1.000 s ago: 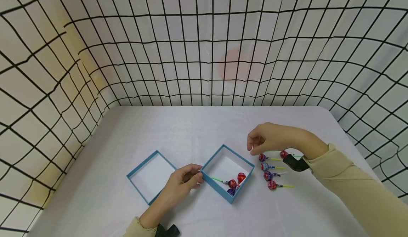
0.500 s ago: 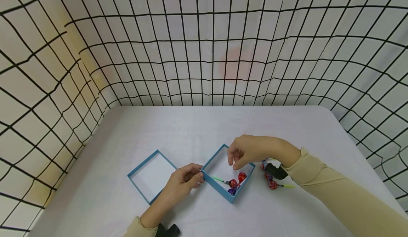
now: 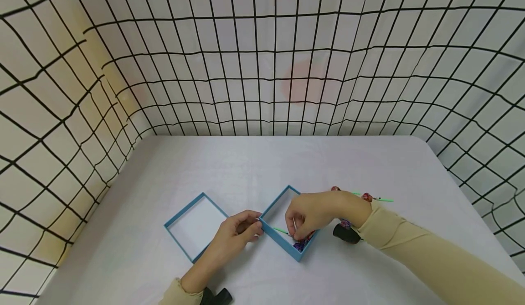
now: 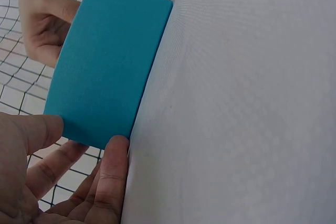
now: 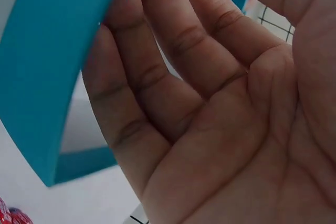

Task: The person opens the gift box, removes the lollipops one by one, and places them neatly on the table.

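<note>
Reaching into a square blue box (image 3: 280,240) at the lower center of the frame, a person's right hand (image 3: 309,211) was pictured with its fingers bent above the lollipops (image 3: 301,246) clustered in the box's lower corner. Within the past second, the hand had been carried leftward from the loose lollipops (image 3: 366,197) at right and lowered past the rim; by that shift, it appeared, the work was turned from the desk (image 3: 246,168) to the box's contents. Whether anything was pinched could not be told: the gap between the fingertips was unclear from above, and only a bare palm and partly hidden fingers were shown in the right wrist view. The box's left corner was held between the thumb and fingers of the left hand (image 3: 239,232), which had been kept in place. A shallower blue tray (image 3: 197,225), possibly the lid, was seen farther left. Some loose pieces were masked by the right sleeve (image 3: 410,245).
</note>
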Available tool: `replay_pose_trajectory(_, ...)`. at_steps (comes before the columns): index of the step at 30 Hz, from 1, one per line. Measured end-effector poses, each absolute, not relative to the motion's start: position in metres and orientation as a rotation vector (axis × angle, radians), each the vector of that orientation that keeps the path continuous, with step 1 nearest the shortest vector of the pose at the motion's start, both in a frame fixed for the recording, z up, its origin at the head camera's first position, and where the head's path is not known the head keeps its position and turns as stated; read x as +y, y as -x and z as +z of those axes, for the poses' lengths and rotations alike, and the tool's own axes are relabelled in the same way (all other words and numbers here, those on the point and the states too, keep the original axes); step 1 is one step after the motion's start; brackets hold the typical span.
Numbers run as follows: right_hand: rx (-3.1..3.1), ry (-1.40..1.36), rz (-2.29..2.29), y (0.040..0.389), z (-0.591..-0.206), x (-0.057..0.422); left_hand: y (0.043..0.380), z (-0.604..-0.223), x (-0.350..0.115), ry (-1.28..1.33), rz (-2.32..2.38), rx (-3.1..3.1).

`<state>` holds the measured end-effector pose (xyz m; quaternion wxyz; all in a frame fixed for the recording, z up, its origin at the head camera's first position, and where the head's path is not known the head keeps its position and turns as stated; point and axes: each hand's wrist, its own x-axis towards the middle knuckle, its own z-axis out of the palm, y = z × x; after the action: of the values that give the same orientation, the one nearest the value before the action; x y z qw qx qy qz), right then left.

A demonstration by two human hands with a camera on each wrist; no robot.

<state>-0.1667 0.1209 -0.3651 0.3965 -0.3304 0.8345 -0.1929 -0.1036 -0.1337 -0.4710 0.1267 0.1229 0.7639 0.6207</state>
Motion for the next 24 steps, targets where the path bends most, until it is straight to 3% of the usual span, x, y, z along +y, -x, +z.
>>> replay_pose_trajectory(24, 2.177, 0.889, -0.510, 0.1727, -0.3723, 0.1229, 0.1045, -0.4721, -0.1342, -0.386, 1.797, 2.220)
